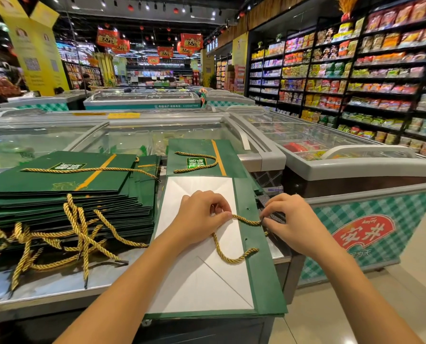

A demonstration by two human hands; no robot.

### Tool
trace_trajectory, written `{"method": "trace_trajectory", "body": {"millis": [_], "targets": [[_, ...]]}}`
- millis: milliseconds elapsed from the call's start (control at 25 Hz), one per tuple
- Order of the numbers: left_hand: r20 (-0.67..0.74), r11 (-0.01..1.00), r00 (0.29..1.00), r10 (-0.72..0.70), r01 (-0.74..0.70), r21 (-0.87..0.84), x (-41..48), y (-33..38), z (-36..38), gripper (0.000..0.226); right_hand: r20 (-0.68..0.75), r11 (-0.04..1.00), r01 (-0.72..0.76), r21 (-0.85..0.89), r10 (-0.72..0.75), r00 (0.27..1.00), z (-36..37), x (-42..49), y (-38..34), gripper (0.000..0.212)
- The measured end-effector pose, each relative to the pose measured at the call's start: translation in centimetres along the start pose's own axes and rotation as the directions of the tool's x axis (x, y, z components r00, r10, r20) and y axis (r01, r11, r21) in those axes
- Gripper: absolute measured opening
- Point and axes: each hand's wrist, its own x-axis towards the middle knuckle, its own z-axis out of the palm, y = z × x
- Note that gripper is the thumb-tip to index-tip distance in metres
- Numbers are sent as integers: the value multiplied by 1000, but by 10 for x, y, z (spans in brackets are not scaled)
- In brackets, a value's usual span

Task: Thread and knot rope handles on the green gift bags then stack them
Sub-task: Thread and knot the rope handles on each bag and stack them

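Rope [245, 220] pulled taut: my left hand [202, 214] pinches it steady while my right hand [294, 219] grips its end at the green edge of the flat bag [197, 281], for threading, I reckon.

I see one flat bag [261, 281] nearest, white creased face up, with a green strip and two small holes along its right edge. A gold twisted rope [232, 259] lies on it: one end rests on the green strip by the near hole, and the rest curves over the white and runs to the right edge. My left hand [202, 217] and right hand [296, 224] both pinch it. Just beyond lies a finished bag [232, 167], green with an orange stripe and a looped handle on top. To the left is a tall stack of bags [58, 184]. Loose ropes [82, 234] are tangled against its near side.
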Motion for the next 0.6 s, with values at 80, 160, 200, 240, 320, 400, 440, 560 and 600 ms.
{"method": "trace_trajectory", "body": {"millis": [80,160,200,240,320,400,440,560,600], "targets": [[8,999,1000,-7,7,33,1,0,1,7,0,1000,22,3,-22,1000,-2,-1,2,10],[6,998,1000,-7,7,55,1,0,3,8,10,998,46,49,-46,999,-3,-4,4,16],[2,998,1000,-7,7,59,1,0,3,8,14,996,55,67,-56,998,-4,-6,4,16],[-1,998,1000,-10,10,62,1,1,4,7,11,995,63,74,-64,998,-4,-8,5,14],[-2,997,1000,-12,12,74,0,2,5,7,-5,995,68,77,-67,998,-4,-10,5,9],[-6,997,1000,-8,8,82,-1,3,4,4,-24,995,65,80,-63,998,-4,-11,5,8],[-1,997,1000,-1,1,77,-1,4,3,2,-32,995,62,82,-59,998,-3,-11,5,8],[61,998,997,44,-47,47,0,11,1,24,-76,995,66,72,-61,995,-2,-7,3,8],[73,997,995,65,-68,29,3,16,0,27,-87,995,67,77,-60,994,-2,-6,0,7]]}}
